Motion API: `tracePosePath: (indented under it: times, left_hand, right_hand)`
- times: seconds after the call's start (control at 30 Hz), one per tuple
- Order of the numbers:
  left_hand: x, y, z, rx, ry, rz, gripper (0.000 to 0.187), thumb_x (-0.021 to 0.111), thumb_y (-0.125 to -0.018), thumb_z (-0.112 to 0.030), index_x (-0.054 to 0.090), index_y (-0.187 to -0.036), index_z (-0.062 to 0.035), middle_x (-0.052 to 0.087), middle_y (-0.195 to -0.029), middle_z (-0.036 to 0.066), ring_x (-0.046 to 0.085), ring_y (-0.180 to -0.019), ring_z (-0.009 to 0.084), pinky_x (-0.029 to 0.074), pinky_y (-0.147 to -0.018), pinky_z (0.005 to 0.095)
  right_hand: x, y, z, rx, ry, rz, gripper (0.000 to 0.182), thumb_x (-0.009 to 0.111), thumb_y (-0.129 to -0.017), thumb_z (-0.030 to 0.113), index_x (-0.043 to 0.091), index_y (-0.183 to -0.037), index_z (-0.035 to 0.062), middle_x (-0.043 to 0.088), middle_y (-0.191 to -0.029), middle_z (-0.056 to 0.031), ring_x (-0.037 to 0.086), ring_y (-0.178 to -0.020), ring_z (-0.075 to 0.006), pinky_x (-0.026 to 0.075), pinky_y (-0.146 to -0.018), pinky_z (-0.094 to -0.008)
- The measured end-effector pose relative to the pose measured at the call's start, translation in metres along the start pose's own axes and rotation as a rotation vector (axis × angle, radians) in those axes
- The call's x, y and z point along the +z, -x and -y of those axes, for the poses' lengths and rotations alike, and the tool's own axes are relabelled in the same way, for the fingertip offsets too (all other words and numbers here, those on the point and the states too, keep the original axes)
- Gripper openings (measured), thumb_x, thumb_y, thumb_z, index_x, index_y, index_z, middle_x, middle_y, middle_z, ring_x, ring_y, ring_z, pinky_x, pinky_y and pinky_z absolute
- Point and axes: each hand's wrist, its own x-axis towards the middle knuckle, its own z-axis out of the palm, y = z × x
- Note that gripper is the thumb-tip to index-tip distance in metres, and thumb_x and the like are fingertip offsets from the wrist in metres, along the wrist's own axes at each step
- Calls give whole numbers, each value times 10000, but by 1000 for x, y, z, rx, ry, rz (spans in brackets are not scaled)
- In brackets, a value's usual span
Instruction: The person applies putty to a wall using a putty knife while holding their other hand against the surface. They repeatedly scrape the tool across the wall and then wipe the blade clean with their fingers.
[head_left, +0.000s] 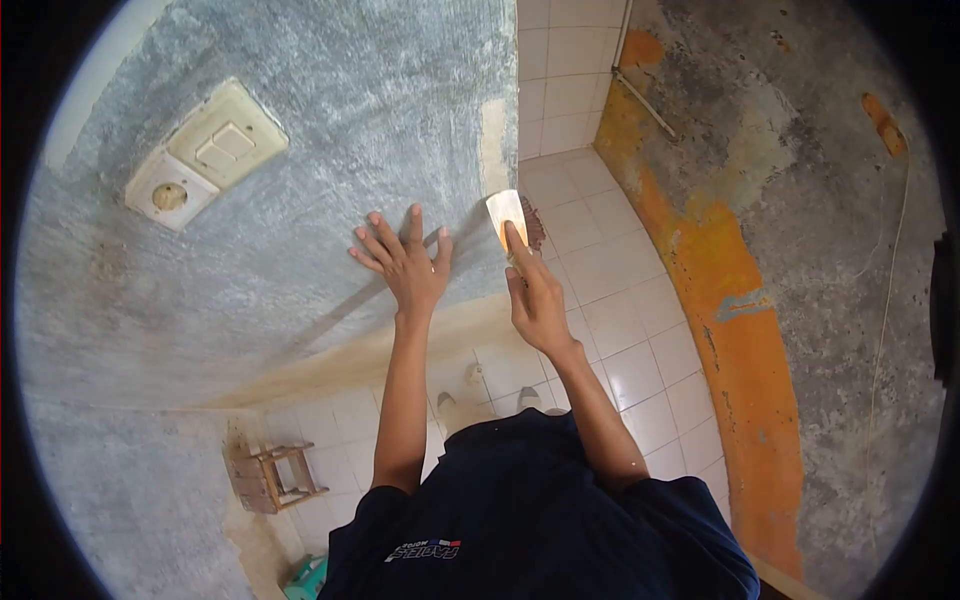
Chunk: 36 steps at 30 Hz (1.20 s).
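Note:
My left hand [408, 268] lies against the grey wall [350, 130] with its fingers spread, holding nothing. To its right, my right hand [538, 300] grips a putty knife [506, 208], the index finger stretched along the blade. The blade is pale and smeared, and its edge meets the wall near the vertical corner. Just above the blade runs a cream-coloured strip [494, 145] on the wall beside that corner. My right hand's fingers hide the handle of the knife.
A switch and socket plate [205, 155] sits on the wall at upper left. A wooden stool [278, 478] stands on the tiled floor [625, 300] at lower left, near a turquoise object [308, 577]. At right rises another wall with an orange band [750, 370].

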Motion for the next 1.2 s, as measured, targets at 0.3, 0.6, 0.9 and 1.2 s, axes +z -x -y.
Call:
tracePosePath:
  times: [0.3,0.6,0.9,1.2]
  left_hand:
    - [4,12,-13,-126,28,21,753,615,-1010,-460,274,-1641,-228,-178,-1702,250,-287,-1523,471,-188,-1128,719]
    - [5,19,-21,-188,95,59,768,600,-1020,-454,250,-1639,-165,-222,-1670,303,-331,-1496,488,-207,-1099,739]
    - [17,23,-18,-155,103,13,757,595,-1013,-483,286,-1622,-156,-254,-1657,309,-380,-1464,502,-232,-1065,760]
    - [19,30,-14,-156,55,83,645,615,-991,-524,518,-1478,-113,-271,-1648,316,-397,-1453,504,-230,-1063,765]
  right_hand:
    - [8,26,-12,89,-105,-13,510,593,-1007,14,512,-1508,61,677,-1284,-254,714,-1095,-386,566,-895,-398]
    - [29,20,-22,32,-35,-152,469,623,-981,-19,561,-1446,-3,650,-1361,-227,701,-1174,-339,566,-940,-376]
    - [30,10,-10,-4,29,-229,448,644,-968,-10,602,-1414,6,701,-1269,-223,754,-1003,-312,580,-835,-354]
    - [31,31,-16,118,24,-169,400,629,-987,17,619,-1386,-15,689,-1304,-228,709,-1167,-323,545,-948,-336]
